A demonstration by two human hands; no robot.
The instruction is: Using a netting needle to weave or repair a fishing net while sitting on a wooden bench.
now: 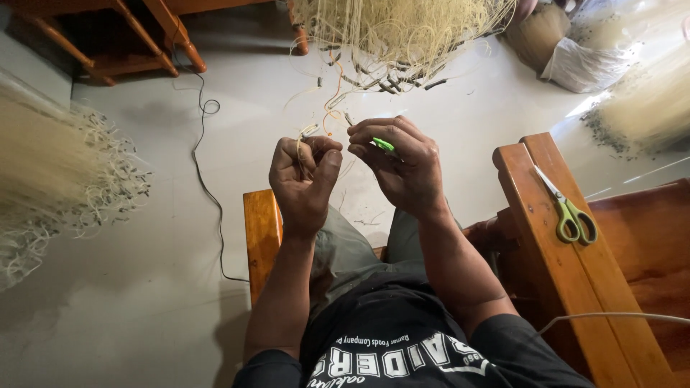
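Seated person, both hands raised over the knees, working thin cream-coloured cords. Left hand (305, 178) is curled into a fist, fingers together and clamped on a few cord ends (307, 131) that stick up just above the knuckles. Right hand (397, 164) is closed around a small green tool (383, 145), only the green tip shows between the fingers, so what kind of tool it is can't be told. The two hands are near each other, not touching. The strands in hand run up toward a big hanging bundle of cords (402, 32) at the top of the view, dark tips dangling off its lower edge. Progress, judging from the layout: looks like mid-job, not near the end. A large loose pile of cords (50, 172) lies on the floor at the left, another heap (647, 108) at the top right, which is finished or unfinished can't be told. Only a handful of strands are being handled at this moment, so plenty seems left. Green-handled scissors (569, 210) lie unused on the wooden chair arm (546, 237) at the right. A thin black cable (208, 194) snakes over the grey floor (144, 302).
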